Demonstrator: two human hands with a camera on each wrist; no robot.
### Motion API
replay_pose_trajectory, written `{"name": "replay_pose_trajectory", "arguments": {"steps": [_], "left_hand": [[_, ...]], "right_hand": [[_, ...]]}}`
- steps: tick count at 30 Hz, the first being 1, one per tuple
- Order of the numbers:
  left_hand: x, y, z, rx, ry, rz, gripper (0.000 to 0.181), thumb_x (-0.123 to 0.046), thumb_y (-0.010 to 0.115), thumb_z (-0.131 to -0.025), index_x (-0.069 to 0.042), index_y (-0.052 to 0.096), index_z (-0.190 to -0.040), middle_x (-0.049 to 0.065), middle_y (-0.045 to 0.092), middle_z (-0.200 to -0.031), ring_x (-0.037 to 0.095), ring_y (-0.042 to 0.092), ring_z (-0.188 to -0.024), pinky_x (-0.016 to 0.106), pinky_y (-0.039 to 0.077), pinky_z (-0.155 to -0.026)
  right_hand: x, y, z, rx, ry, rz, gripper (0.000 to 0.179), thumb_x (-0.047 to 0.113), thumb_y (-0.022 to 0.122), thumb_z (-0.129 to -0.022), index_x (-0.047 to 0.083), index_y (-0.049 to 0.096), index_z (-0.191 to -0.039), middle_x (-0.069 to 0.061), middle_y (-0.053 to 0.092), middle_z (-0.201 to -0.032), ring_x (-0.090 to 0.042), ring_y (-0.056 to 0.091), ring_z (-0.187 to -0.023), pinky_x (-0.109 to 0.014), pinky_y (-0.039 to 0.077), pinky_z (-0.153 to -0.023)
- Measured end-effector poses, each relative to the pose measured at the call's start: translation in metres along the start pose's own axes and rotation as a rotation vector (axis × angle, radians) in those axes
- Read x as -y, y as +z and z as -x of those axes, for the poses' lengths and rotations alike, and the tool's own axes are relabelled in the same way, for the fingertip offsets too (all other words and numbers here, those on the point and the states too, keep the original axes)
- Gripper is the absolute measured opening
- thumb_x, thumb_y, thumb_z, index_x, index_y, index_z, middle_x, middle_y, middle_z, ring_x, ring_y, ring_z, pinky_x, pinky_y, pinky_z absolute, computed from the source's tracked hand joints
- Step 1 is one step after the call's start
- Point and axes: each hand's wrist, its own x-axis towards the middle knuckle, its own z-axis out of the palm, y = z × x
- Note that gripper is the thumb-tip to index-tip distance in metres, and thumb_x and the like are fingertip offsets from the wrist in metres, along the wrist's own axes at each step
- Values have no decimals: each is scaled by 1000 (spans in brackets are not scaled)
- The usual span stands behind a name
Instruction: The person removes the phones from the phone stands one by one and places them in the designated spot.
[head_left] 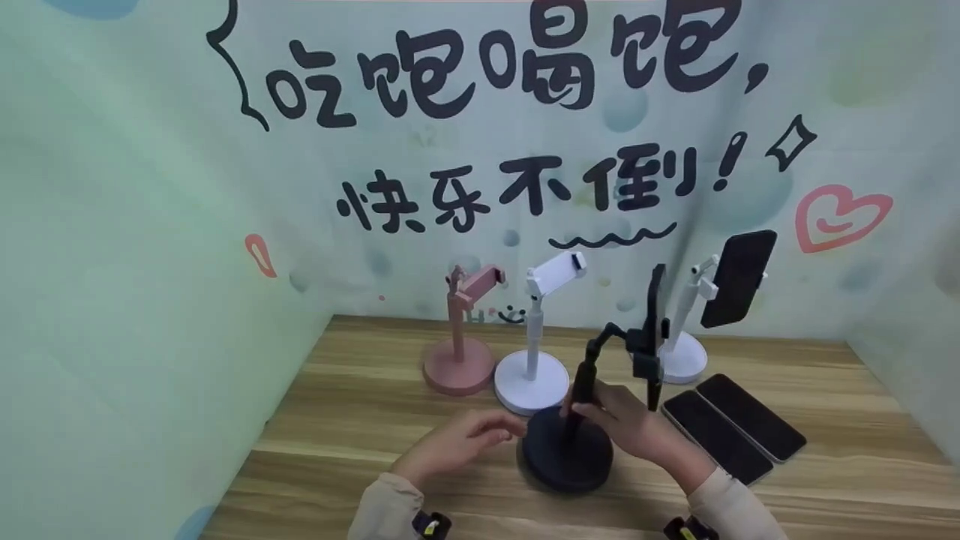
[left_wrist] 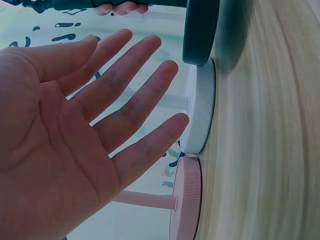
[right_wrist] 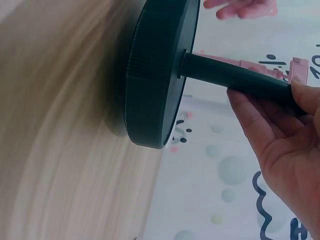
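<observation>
My right hand (head_left: pixel 628 421) grips the post of a black phone stand (head_left: pixel 568 459), thumb and fingers around it below the jointed arm. A dark phone (head_left: pixel 656 296), seen nearly edge-on, sits in the stand's clamp. In the right wrist view, the round ribbed base (right_wrist: pixel 150 85) hangs slightly tilted, close over the wood, with a shadow beneath it. My left hand (head_left: pixel 466 442) is just left of the base and holds nothing. Its fingers (left_wrist: pixel 135 110) are spread and nearly straight in the left wrist view.
Behind stand a pink phone stand (head_left: pixel 459 367) and a white phone stand (head_left: pixel 531 381). Another white stand (head_left: pixel 684 358) at right holds a black phone (head_left: pixel 741 279). Two dark phones (head_left: pixel 716 435) (head_left: pixel 752 416) lie side by side on the wooden table (head_left: pixel 337 480). A printed curtain (head_left: pixel 420 270) hangs behind.
</observation>
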Motion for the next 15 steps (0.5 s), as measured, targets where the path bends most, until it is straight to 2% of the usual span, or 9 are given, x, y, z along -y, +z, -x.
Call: {"name": "replay_pose_trajectory", "arguments": {"steps": [6, 15], "left_hand": [[-1, 1, 1, 4, -3, -21, 27, -19, 49, -105, -7, 67, -122, 8, 69, -124, 24, 62, -121, 31, 49, -104], [-5, -1, -1, 13, -26, -20, 28, -23, 49, -105, -11, 66, -124, 5, 68, -127, 19, 62, -121, 32, 48, -106]], "right_hand": [[-4, 7, -5, -9, -54, 67, 17, 14, 50, -104, 4, 64, -103, -10, 72, -99, -26, 69, -97, -31, 56, -88], [-10, 11, -9, -14, -36, 83, 19, 20, 51, -103, 6, 64, -102, -8, 73, -99, -21, 70, -96, -32, 56, -88]]}}
